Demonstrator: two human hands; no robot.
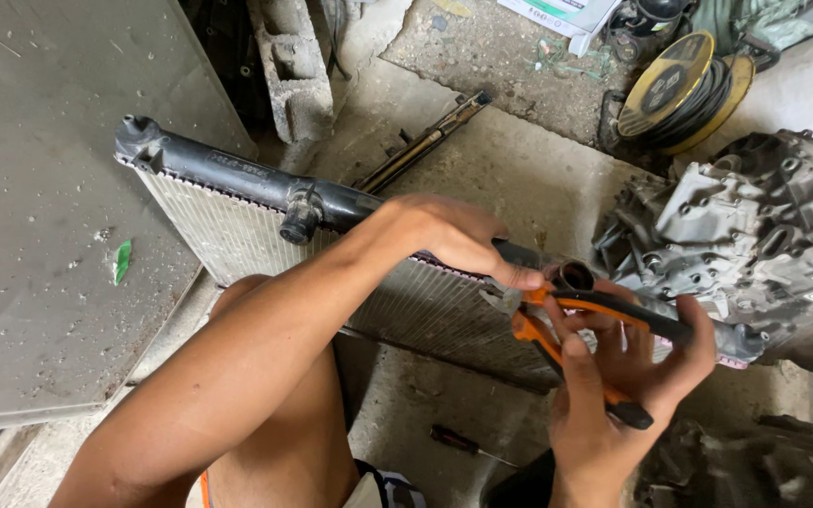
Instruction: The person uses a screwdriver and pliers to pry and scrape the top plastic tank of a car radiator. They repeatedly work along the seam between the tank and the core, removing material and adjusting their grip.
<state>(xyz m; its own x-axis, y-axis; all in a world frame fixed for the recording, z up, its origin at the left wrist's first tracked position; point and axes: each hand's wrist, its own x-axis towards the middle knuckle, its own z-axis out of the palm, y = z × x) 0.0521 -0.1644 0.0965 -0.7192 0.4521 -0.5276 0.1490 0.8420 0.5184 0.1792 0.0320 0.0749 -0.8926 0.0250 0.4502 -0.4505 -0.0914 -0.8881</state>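
Head cam, looking down at a concrete floor (519, 179). A car radiator with pale metal fins and a black plastic top tank (237, 202) lies at a slant across the middle, tank edge up, running from upper left to lower right, propped against the person's bare knee (284, 414).

L hand (444, 235): reaches over the tank from the left, fingers curled down on the tank near the short black round outlet neck (574, 276); thumb tip sits just beside the neck. Hand closed on the tank.

R hand (613, 395): comes up from below right, wrapped round the orange and black handles of a pair of pliers (585, 334). Fingers are clenched on both handles, which stand a little apart. Plier nose (510, 299) points left and up, at the tank's edge just below the outlet neck and right by the L thumb (can't tell whether the nose is biting on anything, thumb covers part of it).

Around: grey flat metal sheet (39, 216) on the left w/ a small green leaf (122, 261) on it. Grey concrete block (292, 66) at top, behind the radiator. Thin dark metal bar (425, 141) lies on the floor beyond the tank. Yellow and black cable reel (679, 89) at upper right. Grey cast-metal gearbox casing (755, 226) on the right, close to the radiator's lower end. Small dark-handled screwdriver (468, 444) on the floor below the radiator, near the knee.
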